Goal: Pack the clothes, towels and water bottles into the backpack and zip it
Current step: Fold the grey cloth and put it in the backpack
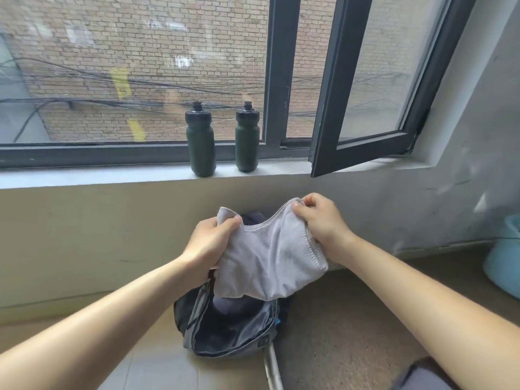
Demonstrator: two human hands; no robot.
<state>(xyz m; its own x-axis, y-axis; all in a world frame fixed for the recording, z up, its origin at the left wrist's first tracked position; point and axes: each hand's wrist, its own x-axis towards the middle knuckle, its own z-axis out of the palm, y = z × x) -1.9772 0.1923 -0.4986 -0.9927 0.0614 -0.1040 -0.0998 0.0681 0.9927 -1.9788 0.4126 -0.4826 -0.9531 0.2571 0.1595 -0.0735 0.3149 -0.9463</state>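
Step in hand: towel into bag.

Left hand (209, 243) pinches one top corner of the grey towel (270, 260), thumb on top and fingers curled under. Right hand (320, 220) pinches the opposite corner the same way. The towel hangs slack between them, sagging in the middle, directly over the bag (225, 330).

The bag lies on the floor against the wall below the sill (84, 175). Its main zip is open and the mouth gapes toward me. Something dark (225, 304) already lies inside; I judge it to be clothing.

Bottle A (200, 142) and bottle B (247, 137) stand upright on the sill, near each other, not touching, well apart from the bag.

Progress, my estimate: halfway at best. The bottles and the zip remain.

Doing this step well:
- As held, the towel looks too wide for the mouth. I'd bring the two corners together to fold it in half, perhaps twice.
- Lower it flat onto the clothing and press it toward the back.
- Keep the hem clear of the zip teeth, or closing will likely snag.
- Leave a gap along one side for the bottles. They look rigid and should go in last.
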